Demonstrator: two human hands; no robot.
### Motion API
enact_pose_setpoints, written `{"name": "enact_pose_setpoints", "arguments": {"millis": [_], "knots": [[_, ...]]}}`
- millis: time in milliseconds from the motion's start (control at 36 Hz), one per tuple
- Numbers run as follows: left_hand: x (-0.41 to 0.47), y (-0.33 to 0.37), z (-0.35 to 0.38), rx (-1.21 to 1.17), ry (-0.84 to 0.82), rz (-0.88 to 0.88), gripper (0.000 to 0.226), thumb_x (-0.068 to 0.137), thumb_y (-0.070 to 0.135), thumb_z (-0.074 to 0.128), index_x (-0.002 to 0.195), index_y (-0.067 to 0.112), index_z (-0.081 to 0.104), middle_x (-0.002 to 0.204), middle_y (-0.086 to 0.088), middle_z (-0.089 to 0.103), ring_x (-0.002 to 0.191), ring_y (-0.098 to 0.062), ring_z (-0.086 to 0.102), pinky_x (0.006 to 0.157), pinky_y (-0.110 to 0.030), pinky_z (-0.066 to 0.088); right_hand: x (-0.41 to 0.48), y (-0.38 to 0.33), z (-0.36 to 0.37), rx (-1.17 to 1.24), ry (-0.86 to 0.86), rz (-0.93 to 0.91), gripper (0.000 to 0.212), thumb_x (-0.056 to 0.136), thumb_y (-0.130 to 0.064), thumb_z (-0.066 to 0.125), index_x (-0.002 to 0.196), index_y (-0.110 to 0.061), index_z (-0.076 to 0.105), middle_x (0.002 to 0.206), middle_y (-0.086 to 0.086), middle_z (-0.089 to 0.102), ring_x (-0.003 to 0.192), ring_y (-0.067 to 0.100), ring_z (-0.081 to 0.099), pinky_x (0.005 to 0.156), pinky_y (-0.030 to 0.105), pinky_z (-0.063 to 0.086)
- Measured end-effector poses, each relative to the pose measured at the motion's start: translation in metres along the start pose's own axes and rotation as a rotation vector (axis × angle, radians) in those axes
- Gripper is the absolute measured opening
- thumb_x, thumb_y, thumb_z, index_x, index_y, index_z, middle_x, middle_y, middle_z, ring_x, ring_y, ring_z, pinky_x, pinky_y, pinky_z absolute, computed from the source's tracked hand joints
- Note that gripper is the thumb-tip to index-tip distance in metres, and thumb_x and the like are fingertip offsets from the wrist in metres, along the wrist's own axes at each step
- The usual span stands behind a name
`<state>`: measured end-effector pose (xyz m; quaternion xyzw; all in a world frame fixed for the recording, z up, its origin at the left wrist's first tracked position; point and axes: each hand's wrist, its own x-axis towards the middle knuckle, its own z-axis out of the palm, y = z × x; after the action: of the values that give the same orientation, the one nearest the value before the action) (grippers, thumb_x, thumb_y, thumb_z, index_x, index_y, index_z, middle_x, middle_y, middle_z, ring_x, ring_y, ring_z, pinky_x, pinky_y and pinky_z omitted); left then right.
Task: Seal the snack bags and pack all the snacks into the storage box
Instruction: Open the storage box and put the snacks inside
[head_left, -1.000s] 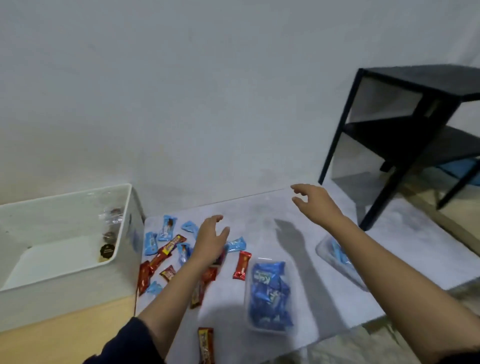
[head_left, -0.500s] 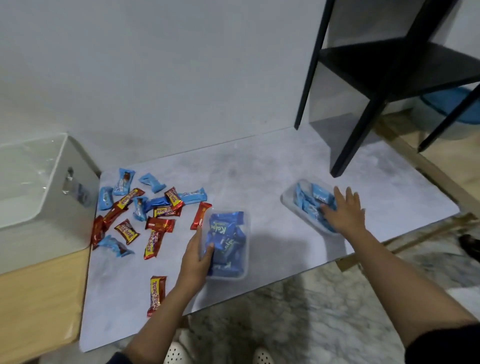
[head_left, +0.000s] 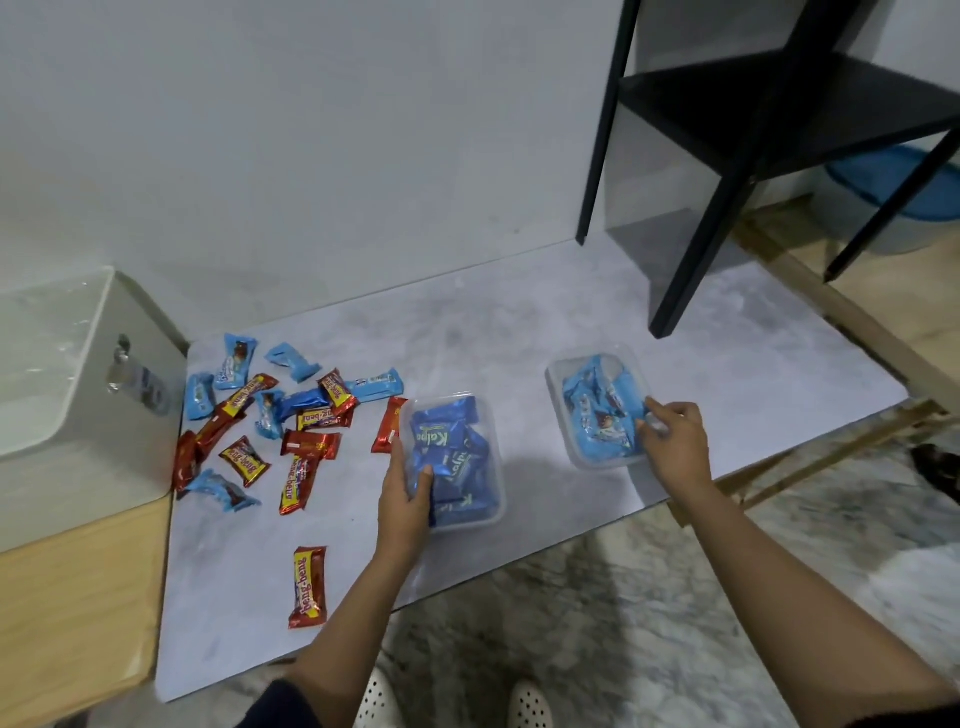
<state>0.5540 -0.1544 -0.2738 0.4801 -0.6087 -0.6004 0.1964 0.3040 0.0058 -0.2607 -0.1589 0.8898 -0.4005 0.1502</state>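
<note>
Two clear snack bags lie on the grey marbled mat (head_left: 519, 332). The middle clear bag (head_left: 462, 457) holds dark blue packets; my left hand (head_left: 405, 493) grips its left edge, thumb on top. The right clear bag (head_left: 597, 410) holds light blue packets; my right hand (head_left: 675, 441) pinches its right edge. Several loose red and blue snacks (head_left: 280, 415) lie scattered at the left, and one red bar (head_left: 309, 587) lies alone near the front edge. The white storage box (head_left: 72, 395) stands at the far left.
A black metal shelf (head_left: 769, 130) stands at the back right, one leg on the mat. A wooden surface (head_left: 78, 597) lies under the box. Marble floor and my white shoes (head_left: 530, 706) show below the mat's front edge.
Both hands came down from the air onto the two bags. The left now grips the middle bag's edge; the right went from lying flat on the right bag to pinching its edge.
</note>
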Motion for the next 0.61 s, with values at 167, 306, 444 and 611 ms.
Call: {"name": "enact_pose_setpoints", "arguments": {"millis": [167, 306, 444, 611], "knots": [[0.003, 0.008, 0.012, -0.033, -0.013, -0.026, 0.050, 0.096, 0.027, 0.045, 0.142, 0.023, 0.025, 0.138, -0.008, 0.048, 0.119, -0.024, 0.054, 0.099, -0.041, 0.048, -0.009, -0.004, 0.008, -0.036, -0.019, -0.039, 0.040, 0.091, 0.006, 0.043, 0.130, 0.001, 0.051, 0.124, 0.022, 0.040, 0.110, 0.032, 0.048, 0.090, 0.018, 0.032], [0.003, 0.006, 0.006, -0.042, -0.092, -0.025, 0.059, 0.094, 0.022, 0.050, 0.145, 0.021, 0.020, 0.133, -0.004, 0.050, 0.113, -0.020, 0.058, 0.092, -0.034, 0.053, -0.011, -0.022, 0.008, -0.029, -0.034, -0.077, 0.044, 0.088, 0.012, 0.044, 0.131, 0.004, 0.048, 0.125, 0.024, 0.040, 0.112, 0.034, 0.047, 0.090, 0.015, 0.031], [0.004, 0.005, -0.006, -0.025, -0.149, -0.013, 0.059, 0.090, 0.018, 0.056, 0.142, 0.016, 0.027, 0.123, 0.002, 0.052, 0.096, -0.006, 0.058, 0.070, -0.011, 0.053, -0.015, -0.046, 0.002, 0.013, -0.015, -0.156, 0.048, 0.085, 0.015, 0.045, 0.131, 0.003, 0.049, 0.123, 0.023, 0.043, 0.103, 0.032, 0.049, 0.086, 0.015, 0.037], [0.005, 0.010, -0.014, -0.019, -0.216, 0.008, 0.069, 0.087, 0.013, 0.060, 0.144, 0.019, 0.021, 0.121, 0.008, 0.047, 0.106, -0.009, 0.051, 0.077, -0.016, 0.051, -0.022, -0.068, 0.015, -0.011, -0.109, -0.307, 0.050, 0.082, 0.017, 0.051, 0.128, -0.001, 0.054, 0.107, 0.006, 0.040, 0.092, 0.018, 0.047, 0.090, 0.032, 0.047]]}}
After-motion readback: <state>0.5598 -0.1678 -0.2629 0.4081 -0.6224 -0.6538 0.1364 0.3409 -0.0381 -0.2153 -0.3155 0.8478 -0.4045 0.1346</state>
